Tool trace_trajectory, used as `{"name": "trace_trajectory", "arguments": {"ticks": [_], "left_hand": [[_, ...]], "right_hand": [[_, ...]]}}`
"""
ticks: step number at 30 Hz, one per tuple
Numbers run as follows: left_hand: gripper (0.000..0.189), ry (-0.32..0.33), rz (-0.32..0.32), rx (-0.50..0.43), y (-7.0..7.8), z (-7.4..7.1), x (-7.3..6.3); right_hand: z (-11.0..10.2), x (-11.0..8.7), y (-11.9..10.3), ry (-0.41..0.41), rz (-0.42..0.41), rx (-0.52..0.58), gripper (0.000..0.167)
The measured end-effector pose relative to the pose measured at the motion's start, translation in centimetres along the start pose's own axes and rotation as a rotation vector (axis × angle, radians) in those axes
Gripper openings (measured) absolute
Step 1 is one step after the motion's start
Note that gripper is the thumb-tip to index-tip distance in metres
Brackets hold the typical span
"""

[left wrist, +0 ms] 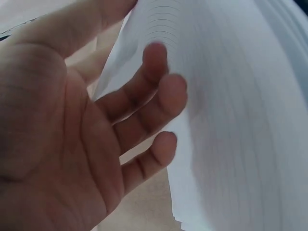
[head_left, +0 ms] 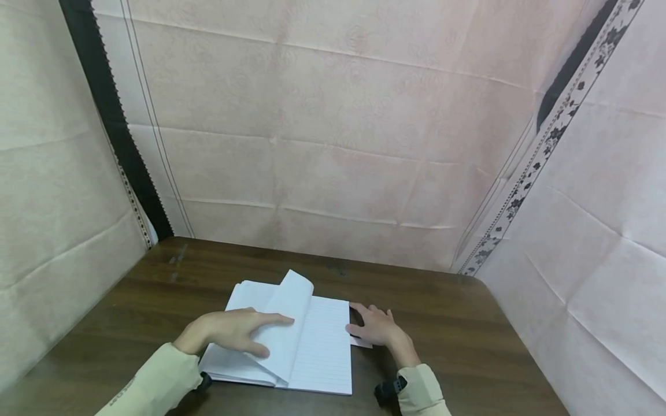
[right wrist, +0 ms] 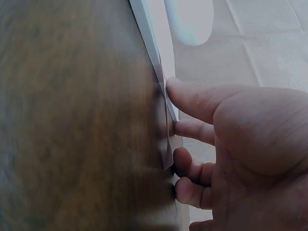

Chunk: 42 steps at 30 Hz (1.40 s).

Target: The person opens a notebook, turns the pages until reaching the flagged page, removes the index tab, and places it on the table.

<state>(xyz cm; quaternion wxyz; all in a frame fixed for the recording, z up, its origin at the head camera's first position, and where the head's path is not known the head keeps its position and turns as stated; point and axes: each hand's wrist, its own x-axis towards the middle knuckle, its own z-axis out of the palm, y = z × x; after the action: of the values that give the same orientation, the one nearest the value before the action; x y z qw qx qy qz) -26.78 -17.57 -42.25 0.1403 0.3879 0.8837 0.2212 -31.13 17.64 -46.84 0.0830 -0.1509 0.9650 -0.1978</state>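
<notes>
An open notebook [head_left: 326,346] with white ruled pages lies on the table. On its left half, a turned page [head_left: 296,289] bulges upward and curls at the top. My left hand [head_left: 236,330] rests over that page, index finger and thumb spread apart on it. In the left wrist view, the other fingers [left wrist: 171,96] bend loosely beside the pages and hold nothing. At the notebook's right edge, my right hand [head_left: 377,326] touches the border with thumb and index finger apart. A thin pale slip [head_left: 361,342] sticks out from that edge, beneath the right hand.
The brown wooden table [head_left: 447,323] extends around the notebook on all sides. Pale creased cloth [head_left: 333,144] hangs behind it and along both sides. A dark band [head_left: 385,393] with a device circles the right wrist.
</notes>
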Motion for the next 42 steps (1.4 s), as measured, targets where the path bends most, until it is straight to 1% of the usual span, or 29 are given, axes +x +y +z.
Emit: {"name": "trace_trajectory", "arguments": {"ticks": [2,4,8,11,15,18,22,27,29,31,35,38,42], "left_hand": [[0.061,0.044,0.008,0.021,-0.1,0.0,0.1],[0.058,0.092,-0.005,0.036,-0.1,0.1,0.2],[0.066,0.194,-0.049,0.066,-0.3,0.2,0.4],[0.074,0.252,-0.084,0.093,-0.4,0.3,0.5],[0.082,0.281,-0.135,0.107,-0.4,0.2,0.4],[0.089,0.292,-0.165,0.09,-0.4,0.2,0.3],[0.096,0.329,-0.178,0.09,-0.4,0.3,0.3],[0.093,0.378,-0.157,0.139,-0.7,0.3,0.2],[0.091,0.379,-0.149,0.149,-0.9,0.4,0.2],[0.088,0.366,-0.146,0.151,-1.0,0.4,0.1],[0.081,0.302,-0.145,0.114,-1.1,0.5,0.2],[0.075,0.245,-0.131,0.107,-0.9,0.7,0.3],[0.068,0.197,-0.089,0.118,-0.5,1.1,0.5]], "right_hand": [[0.0,0.0,0.0,-0.001,0.001,0.002,0.062],[0.0,0.0,0.0,-0.003,0.004,0.002,0.062],[-0.1,-0.1,-0.1,-0.005,0.007,0.007,0.062],[-0.1,-0.1,-0.1,-0.002,0.004,0.007,0.062],[-0.1,-0.1,-0.1,0.002,-0.007,0.002,0.063],[-0.1,-0.1,0.0,0.002,-0.008,0.003,0.063],[-0.2,-0.1,0.0,-0.004,-0.002,0.005,0.063],[-0.2,-0.2,-0.1,-0.002,-0.014,0.023,0.063],[-0.2,-0.2,0.0,0.0,-0.018,0.026,0.062],[-0.1,-0.2,0.0,-0.001,-0.02,0.022,0.062],[0.0,-0.1,0.1,-0.001,-0.024,0.023,0.062],[0.0,-0.1,0.1,0.001,-0.028,0.025,0.062],[0.0,-0.1,0.1,-0.001,-0.029,0.023,0.062]]}}
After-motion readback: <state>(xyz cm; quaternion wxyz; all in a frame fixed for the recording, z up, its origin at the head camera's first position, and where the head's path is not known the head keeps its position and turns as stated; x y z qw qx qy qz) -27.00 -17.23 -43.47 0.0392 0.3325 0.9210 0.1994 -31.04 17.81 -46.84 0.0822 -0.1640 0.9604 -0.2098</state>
